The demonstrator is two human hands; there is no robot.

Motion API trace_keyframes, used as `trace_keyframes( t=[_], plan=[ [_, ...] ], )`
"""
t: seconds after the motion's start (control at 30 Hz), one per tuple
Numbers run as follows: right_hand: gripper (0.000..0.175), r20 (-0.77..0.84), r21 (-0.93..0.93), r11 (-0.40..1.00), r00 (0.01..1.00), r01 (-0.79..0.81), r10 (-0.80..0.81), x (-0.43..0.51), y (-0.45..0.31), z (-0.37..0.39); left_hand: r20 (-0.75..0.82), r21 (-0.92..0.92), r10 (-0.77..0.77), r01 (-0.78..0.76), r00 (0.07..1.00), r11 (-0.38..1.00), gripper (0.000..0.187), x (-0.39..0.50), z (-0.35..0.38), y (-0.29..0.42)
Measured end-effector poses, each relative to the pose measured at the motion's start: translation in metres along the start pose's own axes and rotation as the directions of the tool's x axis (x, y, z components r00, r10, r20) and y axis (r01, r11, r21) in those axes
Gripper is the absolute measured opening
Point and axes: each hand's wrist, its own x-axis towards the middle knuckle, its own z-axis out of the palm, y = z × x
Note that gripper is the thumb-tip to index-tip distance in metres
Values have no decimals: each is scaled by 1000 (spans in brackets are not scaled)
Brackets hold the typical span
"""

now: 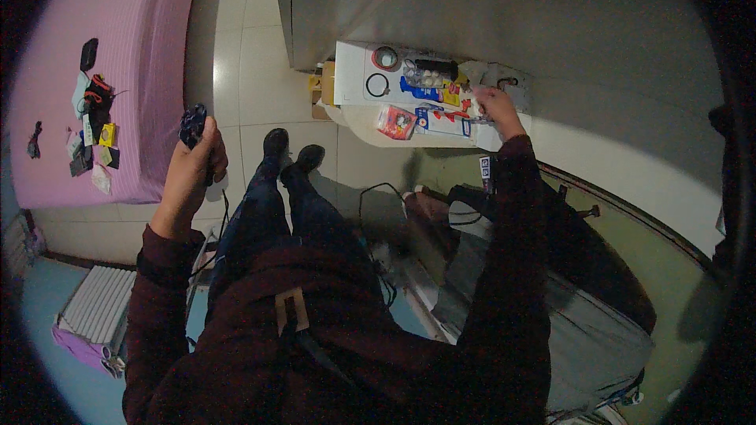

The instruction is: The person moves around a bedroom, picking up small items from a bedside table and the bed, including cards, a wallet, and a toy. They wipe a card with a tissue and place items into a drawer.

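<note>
My left hand point(198, 156) grips a dark, shiny bundle point(192, 125), raised over the floor beside the bed; its exact kind is unclear. My right hand point(494, 107) reaches over the right end of a small white-topped table. Its fingertips are blurred among small packets, and whether they hold anything cannot be made out. Left of that hand lie a blue and yellow packet point(434, 92), a blue and white package point(442, 122) and a red packet point(396, 123). Farther left are a roll of tape point(385, 58) and a black ring point(377, 85).
A pink-covered bed point(159, 71) at the left bears several small items, among them a yellow box point(108, 134) and a black case point(89, 54). Grey cloth point(596, 342) hangs at the lower right. A white ribbed radiator point(97, 301) stands at the lower left. A dark cable point(378, 186) loops near my legs.
</note>
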Motion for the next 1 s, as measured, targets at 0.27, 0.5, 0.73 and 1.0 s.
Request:
trace_keyframes(
  t=[0.27,0.5,0.73,1.0],
  plan=[
    [50,-126,-793,589,988,-156,92,23,-7,32,-41,0,-17,17,999,1000,35,-7,-9,-1],
    [42,-274,-715,656,960,-240,52,14,-16,26,-43,-41,-36,34,998,999,34,-10,-19,-2],
    [27,33,947,321,996,-6,-79,-51,-50,-11,141,-131,-2,21,990,991,34,-6,-10,3],
    [47,50,968,-196,892,-154,-450,-113,-98,32,324,-145,4,46,946,988,44,-2,10,15]
  ],
)
